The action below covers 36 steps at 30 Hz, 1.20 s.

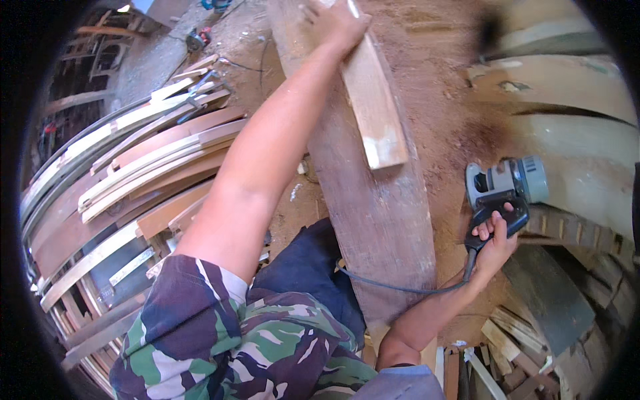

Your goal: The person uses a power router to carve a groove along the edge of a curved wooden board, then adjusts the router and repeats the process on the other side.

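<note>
My right hand (497, 233) is closed around the black handle of a router (507, 183), a grey power tool tipped on its side with its round base facing left. Its dark cord (400, 288) loops left across a wide, worn plank (380, 233). On that plank lies a shorter, pale wooden beam (377, 110), its near end square and lighter in colour. Far up, my left hand (337, 27) rests over the beam, fingers stretched out to the left and slightly blurred. The fingertips are partly cut off by the top edge.
Stacked boards and strips (153, 167) fill the left side. Large curved-looking wooden slabs (567, 83) line the right. Offcuts (510, 340) lie at the lower right. Another power tool (198, 39) sits on the dirt ground at the far left, near a thin cable.
</note>
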### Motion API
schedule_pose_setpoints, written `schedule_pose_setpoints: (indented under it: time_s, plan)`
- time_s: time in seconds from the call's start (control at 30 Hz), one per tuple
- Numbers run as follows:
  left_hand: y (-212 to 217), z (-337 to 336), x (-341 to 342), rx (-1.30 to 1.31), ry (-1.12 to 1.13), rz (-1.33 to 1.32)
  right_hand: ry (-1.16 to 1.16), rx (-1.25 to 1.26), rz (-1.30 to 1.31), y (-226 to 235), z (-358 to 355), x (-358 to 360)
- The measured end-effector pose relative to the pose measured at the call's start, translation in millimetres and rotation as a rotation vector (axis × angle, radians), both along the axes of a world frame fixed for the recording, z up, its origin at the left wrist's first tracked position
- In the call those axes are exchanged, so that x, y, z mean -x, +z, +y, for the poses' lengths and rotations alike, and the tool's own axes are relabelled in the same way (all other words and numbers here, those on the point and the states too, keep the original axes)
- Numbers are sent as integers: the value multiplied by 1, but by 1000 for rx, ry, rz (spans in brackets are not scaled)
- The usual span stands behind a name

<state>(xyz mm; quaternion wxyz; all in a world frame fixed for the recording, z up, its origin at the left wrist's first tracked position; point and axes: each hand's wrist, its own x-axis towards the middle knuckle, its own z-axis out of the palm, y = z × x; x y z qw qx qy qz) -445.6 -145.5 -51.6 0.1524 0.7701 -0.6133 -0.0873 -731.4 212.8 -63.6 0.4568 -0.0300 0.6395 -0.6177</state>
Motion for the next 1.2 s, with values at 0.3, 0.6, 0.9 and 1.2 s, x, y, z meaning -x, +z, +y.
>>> schedule_pose_setpoints:
  time_s: [0.3,0.6,0.9,1.2]
  plan:
    - [10,180,-61,94,-640,-52,936,-333,1269,184,78,-14]
    - [54,396,14,-38,-898,650,1907,-686,1788,242,82,-115]
    - [4,370,-81,-100,-1070,774,1903,-1179,1635,195,82,-318]
    - [241,383,-90,-492,-1238,-30,1631,-1038,1428,125,71,-370]
